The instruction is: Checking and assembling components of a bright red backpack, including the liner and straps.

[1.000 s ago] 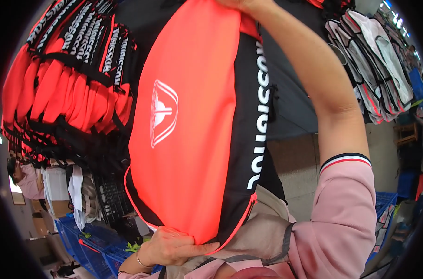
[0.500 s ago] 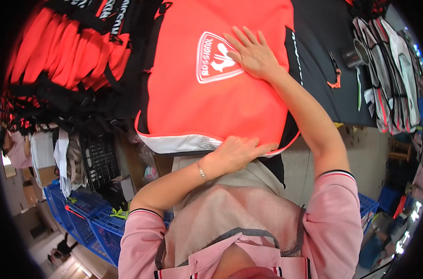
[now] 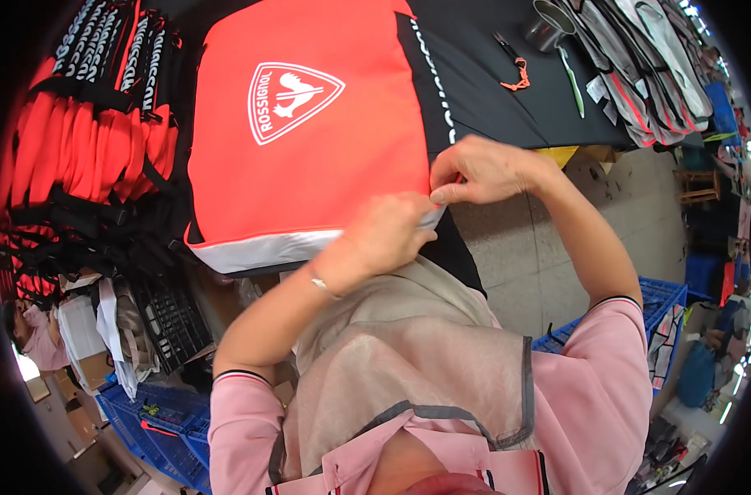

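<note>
Head view: left hand (image 3: 389, 233) and right hand (image 3: 488, 170), close together, both clamped on the red bag (image 3: 309, 183) at its four-o'clock corner!

Two hands are counted, one left hand (image 3: 390, 235) and one right hand (image 3: 489, 169), at one red-and-black bag (image 3: 309, 186) marked by one shield emblem (image 3: 295, 95). On one desk (image 3: 478, 95), one metal cup (image 3: 550, 29), one orange-corded tool (image 3: 505, 48) and one slim green-and-white stick (image 3: 572, 84) are seen. More than five stacked red bags (image 3: 82, 153) and several grey bags (image 3: 639, 66) overlap, so neither can be counted exactly.
</note>
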Tool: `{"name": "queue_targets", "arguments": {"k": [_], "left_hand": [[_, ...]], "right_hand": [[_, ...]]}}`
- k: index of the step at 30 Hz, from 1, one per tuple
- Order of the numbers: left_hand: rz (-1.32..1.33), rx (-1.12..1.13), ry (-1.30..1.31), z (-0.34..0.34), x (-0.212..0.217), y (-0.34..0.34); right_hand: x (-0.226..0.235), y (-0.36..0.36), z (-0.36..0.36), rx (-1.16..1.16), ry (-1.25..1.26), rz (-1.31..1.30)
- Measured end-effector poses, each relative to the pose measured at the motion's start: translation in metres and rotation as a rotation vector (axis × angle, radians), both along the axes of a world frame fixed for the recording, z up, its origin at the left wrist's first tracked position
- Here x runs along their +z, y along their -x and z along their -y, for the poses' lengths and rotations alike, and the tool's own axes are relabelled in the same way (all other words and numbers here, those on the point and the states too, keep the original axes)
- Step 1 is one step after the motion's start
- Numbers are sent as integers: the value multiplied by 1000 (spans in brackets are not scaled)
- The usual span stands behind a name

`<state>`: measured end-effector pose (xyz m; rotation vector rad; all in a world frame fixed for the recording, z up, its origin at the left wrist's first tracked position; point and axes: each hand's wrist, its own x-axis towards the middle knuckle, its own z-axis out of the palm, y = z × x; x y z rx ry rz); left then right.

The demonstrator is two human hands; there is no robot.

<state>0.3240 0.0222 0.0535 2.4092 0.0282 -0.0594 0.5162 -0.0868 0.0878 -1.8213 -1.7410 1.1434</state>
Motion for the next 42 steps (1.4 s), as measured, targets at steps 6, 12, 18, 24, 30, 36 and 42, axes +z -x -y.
{"name": "queue_targets", "arguments": {"k": [6,12,18,24,30,36,42], "left_hand": [[-385,0,508,-65,114,16],[-463,-14,269,-71,190,40],[266,-76,-404,-78,216,61],[850,139,-862,-81,230,50],[1254,181,-885,-91,217,32],[1228,191,-805,-92,201,25],[1216,236,-1095,-103,220,35]], "right_hand": [[54,37,-6,95,-159,-48],[108,64,-35,147,-119,-420],[142,78,-42,69,-493,-116],[144,75,-67,-211,-1439,493],[153,72,-83,-302,-1842,771],[150,59,-97,-310,-1939,884],[142,64,-97,-318,-1845,892]]}}
